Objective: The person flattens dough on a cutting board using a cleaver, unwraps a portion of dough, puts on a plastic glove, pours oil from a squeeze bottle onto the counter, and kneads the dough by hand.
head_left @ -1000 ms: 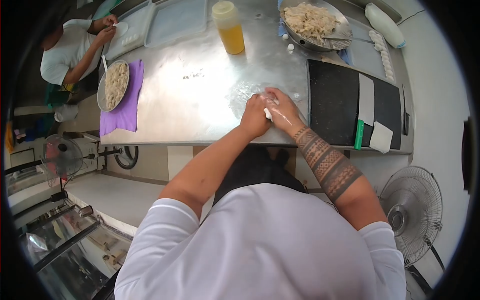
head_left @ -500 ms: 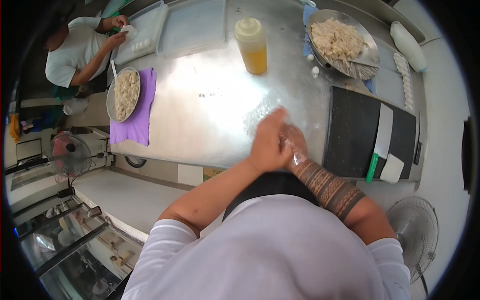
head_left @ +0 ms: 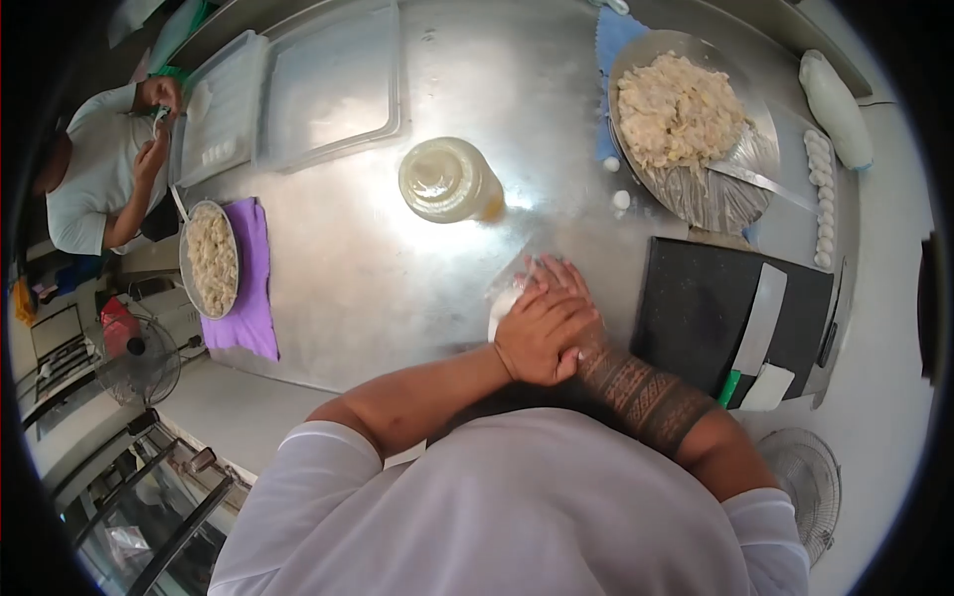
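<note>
Near the front of the steel table, my left hand [head_left: 549, 333] lies across the back of my right hand [head_left: 576, 283], its fingers stretched out. The right hand is flat and palm down, with its fingers spread, below a patterned forearm. A clear plastic sheet [head_left: 510, 275] sticks out beside the fingers. Part of a white piece that looks like dough [head_left: 504, 310] shows at the left of the hands. The rest of it, if any, is hidden beneath them. A squeeze bottle [head_left: 442, 181] with yellow liquid stands farther back.
A wide pan of pale filling [head_left: 679, 109] with a metal blade stands back right, near small dough balls [head_left: 820, 199]. A black board [head_left: 686, 308] holds a cleaver [head_left: 763, 313]. At left, a filling bowl [head_left: 212, 258] sits on a purple cloth [head_left: 253, 283]; a co-worker [head_left: 104, 169] handles something beside trays [head_left: 333, 84].
My hands were raised and blurred together; now they lie stacked low, over the plastic and white piece. The view has tilted farther over the table. The co-worker's hands have shifted.
</note>
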A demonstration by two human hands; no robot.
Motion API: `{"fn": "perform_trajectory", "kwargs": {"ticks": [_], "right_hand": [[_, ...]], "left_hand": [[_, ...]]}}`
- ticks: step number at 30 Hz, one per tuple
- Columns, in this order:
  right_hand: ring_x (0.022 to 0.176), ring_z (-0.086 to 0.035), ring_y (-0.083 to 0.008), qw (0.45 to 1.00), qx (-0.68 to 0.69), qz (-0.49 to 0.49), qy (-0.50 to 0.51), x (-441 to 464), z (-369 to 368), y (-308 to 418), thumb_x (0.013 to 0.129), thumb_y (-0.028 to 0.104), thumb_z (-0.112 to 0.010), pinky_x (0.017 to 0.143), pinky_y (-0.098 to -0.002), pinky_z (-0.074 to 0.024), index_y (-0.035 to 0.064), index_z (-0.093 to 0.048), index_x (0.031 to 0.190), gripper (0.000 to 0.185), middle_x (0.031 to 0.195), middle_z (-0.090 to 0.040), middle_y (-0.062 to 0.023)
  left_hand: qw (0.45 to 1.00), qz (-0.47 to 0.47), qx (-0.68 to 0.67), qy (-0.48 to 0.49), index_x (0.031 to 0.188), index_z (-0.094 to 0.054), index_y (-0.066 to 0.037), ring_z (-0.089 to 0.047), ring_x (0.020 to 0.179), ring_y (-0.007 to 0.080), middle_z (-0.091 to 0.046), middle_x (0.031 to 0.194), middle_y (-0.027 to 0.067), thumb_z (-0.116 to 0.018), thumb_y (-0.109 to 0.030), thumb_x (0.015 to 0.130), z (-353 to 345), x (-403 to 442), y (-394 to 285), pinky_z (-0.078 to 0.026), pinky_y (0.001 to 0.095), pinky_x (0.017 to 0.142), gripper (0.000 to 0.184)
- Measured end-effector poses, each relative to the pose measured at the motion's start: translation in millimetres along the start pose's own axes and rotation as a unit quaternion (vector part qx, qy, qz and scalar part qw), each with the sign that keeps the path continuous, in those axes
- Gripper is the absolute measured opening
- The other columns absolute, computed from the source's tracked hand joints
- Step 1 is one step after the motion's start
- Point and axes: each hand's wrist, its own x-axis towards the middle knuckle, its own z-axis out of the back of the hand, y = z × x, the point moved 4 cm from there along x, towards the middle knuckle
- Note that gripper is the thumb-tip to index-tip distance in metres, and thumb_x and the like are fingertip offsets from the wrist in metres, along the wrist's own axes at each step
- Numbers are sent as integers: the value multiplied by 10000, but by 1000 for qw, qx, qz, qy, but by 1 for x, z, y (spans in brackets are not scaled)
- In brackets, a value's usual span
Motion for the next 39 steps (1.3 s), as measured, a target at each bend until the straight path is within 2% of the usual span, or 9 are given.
{"fn": "perform_trajectory", "kwargs": {"ticks": [9, 11, 13, 16, 19, 25, 32, 33, 39], "right_hand": [[1474, -393, -276, 996, 5, -88, 11, 19, 24, -12, 1026, 393, -488, 1241, -418, -275, 117, -470, 1503, 551, 1573, -446, -142], [1442, -436, -255, 983, 98, -153, 37, 21, 63, -6, 1056, 409, -473, 1219, -391, -309, 100, -473, 1498, 540, 1536, -492, -138], [1410, -479, -233, 954, 198, -215, 61, 13, 81, 5, 1086, 425, -459, 1197, -364, -343, 83, -476, 1494, 532, 1499, -538, -134], [1298, -553, -260, 770, 471, -284, -323, -45, 55, -17, 1075, 544, -467, 1149, -412, -376, -8, -542, 1401, 646, 1311, -641, -178], [1256, -556, -292, 503, 681, -364, -388, -86, 33, -33, 1046, 676, -412, 1134, -429, -379, -72, -553, 1365, 826, 1229, -649, -214], [1212, -564, -258, 497, 739, -372, -263, -130, 37, 2, 1014, 767, -298, 1082, -348, -366, -39, -524, 1412, 927, 1330, -632, -199], [1223, -600, -294, 388, 863, -321, -45, -119, 48, 26, 1053, 693, -324, 1079, -400, -444, -73, -520, 1417, 871, 1325, -644, -207], [1179, -631, -281, 387, 865, -320, -19, -110, 57, 32, 1068, 625, -394, 1037, -381, -476, -68, -577, 1367, 777, 1269, -680, -188], [1175, -657, -328, 841, 430, -317, -85, -64, 62, 62, 1039, 446, -564, 1042, -388, -484, -44, -659, 1274, 551, 1232, -704, -223]], "left_hand": [[978, -6, 168, -123, 1196, -718, -112, -628, 1190, 340, -703, 1213, 120, -692, -360, 763, -7, 30, 11, -430, 487, 1098, 499], [961, 242, -84, 110, 1249, -678, -34, -664, 1119, 327, -720, 1150, 154, -647, -406, 871, 6, 67, 27, -482, 417, 1032, 531], [934, 281, -219, 7, 1315, -658, -60, -680, 1124, 266, -723, 1198, 182, -596, -509, 995, 8, 94, 57, -508, 350, 984, 556], [979, 109, 172, -35, 1453, -564, -90, -460, 1428, 417, -524, 1509, 247, -555, -539, 985, -6, 80, 70, -386, 483, 1168, 649], [933, 198, 289, 76, 1558, -444, -117, -309, 1518, 456, -390, 1602, 278, -560, -517, 970, -14, 36, 37, -288, 509, 1235, 720], [898, 238, 178, 325, 1404, -556, -111, -601, 1250, 410, -651, 1318, 220, -710, -285, 854, 27, -35, -45, -479, 491, 1045, 596], [958, 175, -170, 149, 1277, -601, -90, -650, 1111, 386, -679, 1234, 163, -739, -9, 801, 46, -74, -83, -517, 461, 983, 501], [960, 179, -171, 128, 1289, -599, -93, -643, 1113, 385, -675, 1231, 163, -736, -5, 803, 38, -79, -72, -509, 457, 993, 512], [995, 94, 4, -20, 1368, -584, -97, -571, 1131, 424, -628, 1243, 175, -763, -46, 768, -12, -92, -5, -427, 463, 1079, 628]]}}
